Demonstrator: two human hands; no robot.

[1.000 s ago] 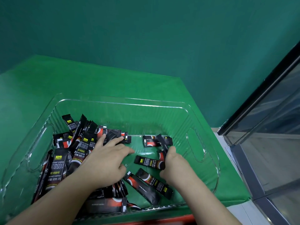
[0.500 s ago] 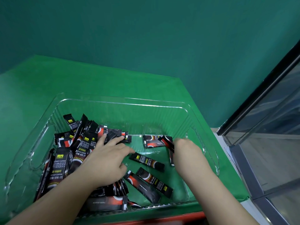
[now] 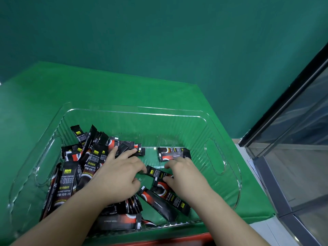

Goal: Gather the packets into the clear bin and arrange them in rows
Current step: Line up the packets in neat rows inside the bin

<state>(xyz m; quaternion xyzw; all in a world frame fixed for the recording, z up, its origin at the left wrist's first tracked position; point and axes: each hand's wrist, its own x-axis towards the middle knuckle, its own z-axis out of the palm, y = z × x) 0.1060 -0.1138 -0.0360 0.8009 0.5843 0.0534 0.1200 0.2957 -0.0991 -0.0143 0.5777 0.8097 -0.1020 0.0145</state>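
Along the left wall of the clear bin [image 3: 136, 110], which stands on the green-covered counter [image 3: 106, 86] close to its near edge, we see the heap of packets [image 3: 83, 162] banked in overlapping layers, some leaning up on the ribbed plastic, none yet in rows; we judge they were pushed there to free the bin's floor for sorting. Our left hand [image 3: 115, 176] lies over the heap's right flank with fingers spread and nearly straight, pressing on the packets without curling round any, which looks like a way to keep the slippery stack from sliding toward the middle. Just right of it a single packet [image 3: 158, 174] lies slanted on the bin's floor, and our right hand [image 3: 184, 176] has its thumb and bent fingers on that packet's right end; whether it truly pinches or only touches we cannot tell. Two more loose packets [image 3: 170, 199] lie angled below that hand toward the near wall, and a flat pair [image 3: 173, 153] lies level near the far wall. The sachets are slim, glossy black film sticks with crimped ends, red swirls and yellow marks, so they should slip easily over each other. The bin is transparent, thin-walled and fluted, with oval handle cut-outs at both ends. Beyond the counter's right edge stands a dark-framed glass door [image 3: 292, 139].
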